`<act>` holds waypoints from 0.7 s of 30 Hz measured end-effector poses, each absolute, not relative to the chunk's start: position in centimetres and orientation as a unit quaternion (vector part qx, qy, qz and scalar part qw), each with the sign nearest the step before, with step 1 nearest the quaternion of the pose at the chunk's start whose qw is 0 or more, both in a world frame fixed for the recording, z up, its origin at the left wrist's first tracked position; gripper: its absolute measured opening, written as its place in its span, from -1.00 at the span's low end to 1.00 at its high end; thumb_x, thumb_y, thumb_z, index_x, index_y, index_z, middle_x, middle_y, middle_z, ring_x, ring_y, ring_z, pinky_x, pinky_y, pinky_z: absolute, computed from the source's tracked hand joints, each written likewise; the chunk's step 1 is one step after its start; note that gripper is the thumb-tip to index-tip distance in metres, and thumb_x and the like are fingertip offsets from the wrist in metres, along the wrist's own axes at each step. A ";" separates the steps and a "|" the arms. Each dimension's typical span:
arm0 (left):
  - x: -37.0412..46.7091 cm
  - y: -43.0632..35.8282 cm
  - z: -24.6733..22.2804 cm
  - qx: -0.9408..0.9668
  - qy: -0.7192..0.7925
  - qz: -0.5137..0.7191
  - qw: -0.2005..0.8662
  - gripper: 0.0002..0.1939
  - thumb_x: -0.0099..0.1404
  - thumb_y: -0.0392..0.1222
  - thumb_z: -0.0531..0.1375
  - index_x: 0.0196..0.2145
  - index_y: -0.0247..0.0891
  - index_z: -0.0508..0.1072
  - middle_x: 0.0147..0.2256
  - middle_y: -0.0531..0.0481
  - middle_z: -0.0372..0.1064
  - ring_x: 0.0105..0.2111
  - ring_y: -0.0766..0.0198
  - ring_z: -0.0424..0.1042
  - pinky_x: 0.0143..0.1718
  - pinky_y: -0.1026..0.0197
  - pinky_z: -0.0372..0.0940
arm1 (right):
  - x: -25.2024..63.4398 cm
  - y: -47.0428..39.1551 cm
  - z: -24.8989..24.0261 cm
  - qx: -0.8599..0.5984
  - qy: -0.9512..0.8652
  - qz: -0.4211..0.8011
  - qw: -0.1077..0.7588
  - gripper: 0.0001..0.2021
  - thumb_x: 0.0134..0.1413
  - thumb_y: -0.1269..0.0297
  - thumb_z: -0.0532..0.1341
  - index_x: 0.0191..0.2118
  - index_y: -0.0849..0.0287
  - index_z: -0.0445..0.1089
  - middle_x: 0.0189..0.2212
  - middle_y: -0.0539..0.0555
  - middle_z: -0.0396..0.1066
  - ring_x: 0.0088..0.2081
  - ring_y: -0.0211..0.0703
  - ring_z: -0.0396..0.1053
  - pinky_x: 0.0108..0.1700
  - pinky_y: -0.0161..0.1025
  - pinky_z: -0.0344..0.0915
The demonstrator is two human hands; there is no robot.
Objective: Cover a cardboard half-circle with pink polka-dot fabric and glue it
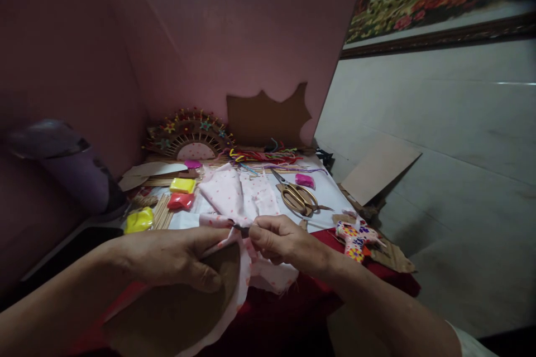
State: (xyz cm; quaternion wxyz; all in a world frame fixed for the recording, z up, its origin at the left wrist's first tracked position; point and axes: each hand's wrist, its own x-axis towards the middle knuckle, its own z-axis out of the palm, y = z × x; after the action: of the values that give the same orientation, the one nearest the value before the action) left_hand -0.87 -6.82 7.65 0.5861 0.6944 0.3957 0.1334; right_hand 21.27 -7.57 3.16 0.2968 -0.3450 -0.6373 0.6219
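Note:
My left hand (176,259) grips a curved piece of brown cardboard (167,318), thumb on its face. Pale pink fabric with red dots (244,276) runs along the cardboard's curved edge, and my left fingers hold it there too. My right hand (285,242) is closed in a pinch at the fabric's edge, close to the left fingertips. Between the two hands a small dark piece (242,229) sticks out from my right fingers; its kind is hard to make out. More of the dotted fabric spreads over the table behind and below the hands.
Gold-handled scissors (299,198) lie on the white tabletop. Yellow (182,186), red (181,201) and magenta (305,181) packets lie around, with wooden sticks (162,213) at left. Behind stand a decorated cardboard fan (188,131) and a cut cardboard sheet (266,120). A patterned figure (355,239) rests at right.

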 end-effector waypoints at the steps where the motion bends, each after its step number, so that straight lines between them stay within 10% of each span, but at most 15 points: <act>1: -0.9 -6.8 7.6 0.699 0.390 0.098 0.591 -0.57 -0.01 -0.33 0.29 -0.13 -0.05 0.55 -0.17 0.03 0.52 -0.16 -0.01 0.45 -0.21 0.17 0.35 | 21.1 -7.5 2.9 -0.343 -0.623 0.634 0.304 -0.57 0.04 -0.13 0.14 -0.47 0.20 0.20 -0.65 -0.14 0.02 -0.63 -0.42 -0.08 -0.61 -0.40 -0.12; 7: -1.2 -6.7 7.4 0.653 0.368 0.081 0.657 -0.43 0.06 -0.30 0.25 0.06 -0.04 0.40 -0.10 0.07 0.48 -0.03 0.01 0.39 -0.06 0.14 0.28 | 20.6 -6.9 2.5 -0.360 -0.559 0.660 0.349 -0.53 0.02 -0.21 0.09 -0.45 0.18 0.21 -0.70 -0.19 -0.04 -0.69 -0.44 -0.19 -0.63 -0.38 -0.20; 12: -2.9 -6.8 8.5 0.587 0.468 0.157 0.641 -0.43 0.02 -0.17 0.32 0.04 -0.08 0.40 -0.18 0.06 0.53 -0.19 0.07 0.49 -0.21 0.17 0.35 | 22.0 -5.6 2.9 -0.512 -0.646 0.394 0.406 -0.52 -0.06 -0.23 0.14 -0.40 0.17 0.27 -0.59 -0.06 0.20 -0.56 -0.32 0.13 -0.50 -0.33 0.04; 17: -4.4 -5.9 9.3 0.498 0.543 0.321 0.595 -0.31 -0.10 -0.21 0.40 0.04 -0.14 0.37 -0.26 0.00 0.55 -0.30 0.11 0.52 -0.34 0.21 0.39 | 20.2 -6.0 1.2 -0.567 -0.770 0.185 0.227 -0.36 -0.27 -0.09 0.34 -0.03 0.13 0.31 -0.32 0.11 0.46 -0.32 -0.03 0.38 -0.37 -0.25 0.11; 21: -5.0 -5.1 8.5 0.485 0.524 0.366 0.597 -0.36 -0.13 -0.31 0.41 -0.03 -0.24 0.41 -0.39 -0.04 0.54 -0.48 0.15 0.51 -0.48 0.25 0.36 | 17.8 -6.5 0.2 -0.537 -0.831 0.114 0.091 -0.79 -0.02 0.25 0.16 -0.24 0.17 0.42 -0.34 0.16 0.51 -0.31 0.01 0.44 -0.38 -0.22 0.09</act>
State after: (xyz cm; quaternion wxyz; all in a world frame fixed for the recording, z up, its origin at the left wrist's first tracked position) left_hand -4.96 -5.09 8.55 0.5973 0.4847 0.5235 0.3663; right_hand 17.78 -6.54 0.16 0.0906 -0.5369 -0.8309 0.1142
